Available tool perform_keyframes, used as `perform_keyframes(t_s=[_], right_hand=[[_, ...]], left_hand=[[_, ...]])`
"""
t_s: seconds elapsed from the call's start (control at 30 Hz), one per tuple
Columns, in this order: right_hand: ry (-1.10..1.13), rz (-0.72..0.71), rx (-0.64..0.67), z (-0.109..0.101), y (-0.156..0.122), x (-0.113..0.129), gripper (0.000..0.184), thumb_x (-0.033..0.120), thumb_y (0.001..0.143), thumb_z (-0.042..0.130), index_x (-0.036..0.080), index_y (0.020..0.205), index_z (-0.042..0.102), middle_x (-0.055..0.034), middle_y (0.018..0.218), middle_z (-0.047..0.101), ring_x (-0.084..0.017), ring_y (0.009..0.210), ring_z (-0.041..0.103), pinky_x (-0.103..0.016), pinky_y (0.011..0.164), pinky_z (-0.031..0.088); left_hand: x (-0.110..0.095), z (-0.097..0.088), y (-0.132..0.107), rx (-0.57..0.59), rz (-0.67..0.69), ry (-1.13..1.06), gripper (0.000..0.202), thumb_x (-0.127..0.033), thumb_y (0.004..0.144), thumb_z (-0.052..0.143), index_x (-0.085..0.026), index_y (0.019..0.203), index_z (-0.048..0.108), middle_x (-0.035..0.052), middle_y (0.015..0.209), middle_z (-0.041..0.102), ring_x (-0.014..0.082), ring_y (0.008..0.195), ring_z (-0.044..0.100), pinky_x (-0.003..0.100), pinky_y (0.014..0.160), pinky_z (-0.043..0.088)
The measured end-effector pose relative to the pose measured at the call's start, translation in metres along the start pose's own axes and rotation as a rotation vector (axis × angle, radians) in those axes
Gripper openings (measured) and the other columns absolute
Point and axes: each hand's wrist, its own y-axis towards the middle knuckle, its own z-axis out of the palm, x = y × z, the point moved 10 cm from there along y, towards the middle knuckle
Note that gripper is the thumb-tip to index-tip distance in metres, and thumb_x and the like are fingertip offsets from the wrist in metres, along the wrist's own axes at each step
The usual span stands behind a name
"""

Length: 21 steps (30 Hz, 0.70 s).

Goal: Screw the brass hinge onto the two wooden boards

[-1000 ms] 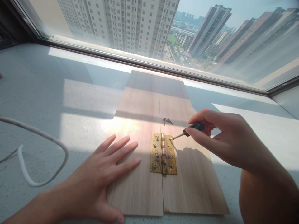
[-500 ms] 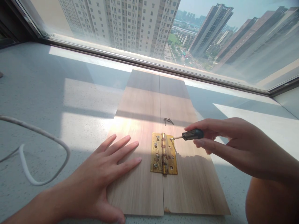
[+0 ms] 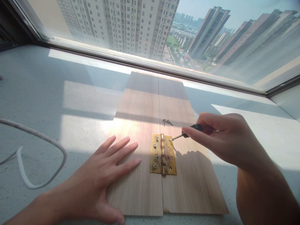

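Note:
Two wooden boards lie side by side on a pale sill, the left board (image 3: 138,103) and the right board (image 3: 189,187). A brass hinge (image 3: 162,154) spans their seam. My left hand (image 3: 103,175) lies flat on the left board, fingers spread, just left of the hinge. My right hand (image 3: 220,137) is closed around a small black-handled screwdriver (image 3: 185,134). Its tip rests at the upper right corner of the hinge. A few loose screws (image 3: 167,121) sit on the right board above the hinge.
A white cable (image 3: 39,137) loops over the sill on the left. The window frame (image 3: 140,64) runs along the far edge, with tall buildings behind the glass. The boards' near ends reach the bottom of the view.
My right hand has rolled around the screwdriver handle, fingers curling back over it, while the tip stayed at the hinge's upper right corner. The left hand has not moved.

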Motion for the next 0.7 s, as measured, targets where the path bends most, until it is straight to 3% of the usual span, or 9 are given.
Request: perform_keyframes(t_s=[0.1, 0.2, 0.3, 0.43, 0.6, 0.7], right_hand=[[-0.013, -0.014, -0.021, -0.002, -0.001, 0.003, 0.023, 0.043, 0.085, 0.063, 0.024, 0.074, 0.068, 0.0034, 0.050, 0.047, -0.012, 0.046, 0.042, -0.029, 0.047, 0.034], [0.076, -0.044, 0.001, -0.001, -0.002, 0.008, 0.018, 0.037, 0.086, 0.064, 0.024, 0.093, 0.074, 0.0017, 0.057, 0.059, -0.013, 0.048, 0.048, -0.029, 0.050, 0.040], [0.196, -0.093, 0.086, 0.007, -0.002, 0.016, 0.017, 0.037, 0.087, 0.065, 0.024, 0.091, 0.075, -0.0002, 0.065, 0.067, -0.012, 0.050, 0.051, -0.028, 0.050, 0.042], [0.349, -0.103, 0.205, 0.015, -0.002, 0.020, 0.014, 0.036, 0.084, 0.069, 0.023, 0.080, 0.074, 0.0012, 0.060, 0.065, -0.011, 0.049, 0.052, -0.025, 0.047, 0.042], [0.381, -0.082, 0.339, 0.018, -0.006, 0.015, 0.013, 0.032, 0.083, 0.068, 0.025, 0.092, 0.075, -0.0007, 0.074, 0.073, -0.014, 0.056, 0.061, -0.025, 0.049, 0.048], [0.397, -0.035, 0.334, 0.017, -0.005, 0.010, 0.014, 0.033, 0.084, 0.068, 0.024, 0.093, 0.074, 0.0010, 0.063, 0.071, -0.014, 0.051, 0.062, -0.026, 0.047, 0.047]], left_hand=[[0.000, 0.000, -0.001, 0.007, -0.004, -0.003, 0.105, -0.076, 0.064, 0.068, -0.034, 0.152, 0.028, 0.0086, 0.163, 0.019, 0.0420, 0.147, 0.023, 0.061, 0.120, 0.000], [-0.001, 0.000, -0.001, 0.008, -0.003, -0.005, 0.105, -0.076, 0.065, 0.068, -0.034, 0.153, 0.028, 0.0086, 0.163, 0.020, 0.0417, 0.147, 0.022, 0.061, 0.120, -0.001], [-0.001, -0.003, -0.001, -0.026, -0.002, -0.020, 0.105, -0.075, 0.064, 0.068, -0.034, 0.152, 0.029, 0.0087, 0.163, 0.022, 0.0414, 0.146, 0.024, 0.061, 0.120, 0.001], [-0.001, -0.002, -0.001, -0.024, 0.003, -0.013, 0.107, -0.077, 0.064, 0.068, -0.034, 0.153, 0.027, 0.0087, 0.163, 0.022, 0.0409, 0.147, 0.023, 0.060, 0.120, 0.000], [0.000, 0.001, -0.001, 0.007, -0.003, 0.008, 0.107, -0.078, 0.064, 0.066, -0.034, 0.153, 0.026, 0.0086, 0.164, 0.018, 0.0409, 0.148, 0.021, 0.061, 0.120, -0.001], [0.001, 0.001, -0.001, 0.010, -0.008, 0.009, 0.106, -0.078, 0.065, 0.066, -0.034, 0.153, 0.026, 0.0084, 0.164, 0.018, 0.0417, 0.147, 0.021, 0.062, 0.120, 0.000]])
